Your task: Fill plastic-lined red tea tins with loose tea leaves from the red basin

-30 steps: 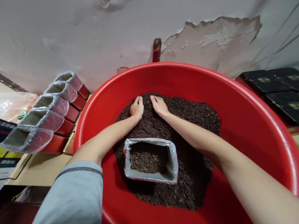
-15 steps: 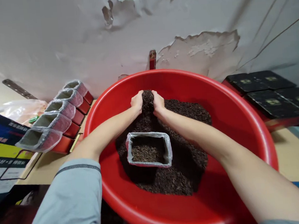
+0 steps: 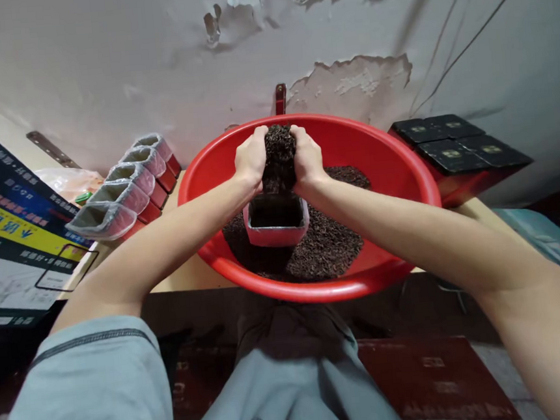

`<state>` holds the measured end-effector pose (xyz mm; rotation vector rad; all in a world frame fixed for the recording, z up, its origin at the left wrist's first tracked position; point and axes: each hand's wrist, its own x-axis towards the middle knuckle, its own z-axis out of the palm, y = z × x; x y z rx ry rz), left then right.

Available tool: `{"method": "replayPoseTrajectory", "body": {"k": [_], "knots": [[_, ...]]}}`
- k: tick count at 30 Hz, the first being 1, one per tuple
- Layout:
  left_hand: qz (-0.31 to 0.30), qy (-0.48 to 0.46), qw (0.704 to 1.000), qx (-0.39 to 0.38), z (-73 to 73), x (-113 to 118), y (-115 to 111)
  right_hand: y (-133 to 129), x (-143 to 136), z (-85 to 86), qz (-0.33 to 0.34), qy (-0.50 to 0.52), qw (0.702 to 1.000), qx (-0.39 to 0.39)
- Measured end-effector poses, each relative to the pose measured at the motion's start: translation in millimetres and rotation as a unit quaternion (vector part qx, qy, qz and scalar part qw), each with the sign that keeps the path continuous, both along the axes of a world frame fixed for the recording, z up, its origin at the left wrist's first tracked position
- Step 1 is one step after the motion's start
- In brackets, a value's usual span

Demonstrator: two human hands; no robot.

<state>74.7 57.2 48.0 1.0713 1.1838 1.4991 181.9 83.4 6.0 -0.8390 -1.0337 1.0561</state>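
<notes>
My left hand [image 3: 252, 159] and my right hand [image 3: 307, 160] are cupped opposite each other around a heap of dark, dried tea leaves [image 3: 279, 148]. They are raised over the far side of an open red box [image 3: 277, 238] lined with clear plastic. That box rests on a bed of loose leaves [image 3: 330, 254] inside a wide red plastic basin [image 3: 400, 160]. Its dim inside is partly covered by the heap and my hands, so its fill level is hard to make out.
On the left stands a row of several red boxes with plastic liners [image 3: 125, 200], next to a printed carton [image 3: 21, 219]. Several dark-lidded boxes [image 3: 455, 145] sit to the right of the basin. A peeling wall [image 3: 149, 64] rises behind.
My hands have lifted the leaves out of the pile and brought them closer, over the lined box's far edge. The view has also shifted, showing more of my lap and the floor.
</notes>
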Motion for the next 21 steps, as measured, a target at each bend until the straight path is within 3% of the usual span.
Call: {"method": "replayPoseTrajectory", "body": {"k": [4, 8, 12, 17, 21], "knots": [[0.006, -0.009, 1.0, 0.01, -16.1, -4.7, -35.7, -37.8, -3.6, -7.6, -0.024, -0.02, 0.999, 0.009], [0.023, 0.022, 0.999, 0.043, -32.2, -6.8, -43.5, -56.1, -4.0, -10.8, -0.058, -0.086, 0.994, 0.04], [0.004, 0.146, 0.985, 0.092, -38.0, -13.0, -47.6, -72.4, 4.1, -8.6, -0.033, -0.148, 0.983, 0.105], [-0.099, 0.353, 0.916, 0.162, -32.1, -35.0, -69.0, -99.6, 26.0, -7.7, 0.05, -0.229, 0.961, 0.147], [-0.211, 0.444, 0.854, 0.172, -15.1, -57.1, -77.9, -104.8, 50.2, -2.6, 0.124, -0.281, 0.941, 0.139]]}}
